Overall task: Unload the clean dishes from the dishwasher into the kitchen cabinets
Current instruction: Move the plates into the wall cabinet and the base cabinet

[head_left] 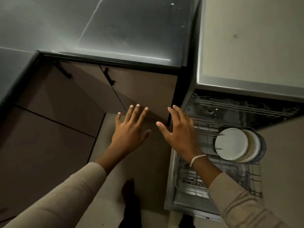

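Light: dim, grey-brown overall. Glare: pale streaks along the front edge of the dark countertop [125, 30]. Shadow: cabinet doors [139, 89] murky beneath the overhang; floor [108, 208] dull. Brightest item: white plates [232, 143] in the dishwasher rack [230, 175], softly lit. Sharpness: soft throughout; rack wires and right sleeve [238, 206] smeared. Edges: wide-angle bending, counter lines splayed outward.
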